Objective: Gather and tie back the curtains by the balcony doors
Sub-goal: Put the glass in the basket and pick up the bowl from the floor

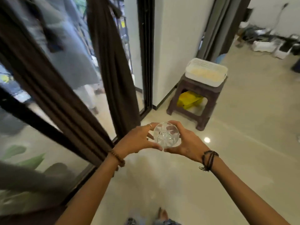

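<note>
Hands: left hand [138, 140] and right hand [186, 142] cup 1 cut-glass ball [166, 135] (fingers curled round it).
Curtains: 2 brown curtains [113, 65] hang gathered.

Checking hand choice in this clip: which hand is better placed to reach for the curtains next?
Probably the left hand: the brown curtains hang on its side, near its wrist. Both hands grip the glass ball, so the right hand would keep it.

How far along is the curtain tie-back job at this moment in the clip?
Mostly done, it seems: both brown curtains, the near one and the far one, hang gathered into narrow bundles by the glass doors; the ties themselves are too blurred to confirm. In hand: the left hand and right hand together hold a clear cut-glass tumbler, not a curtain. Nothing clearly remains beyond checking the ties.
</note>
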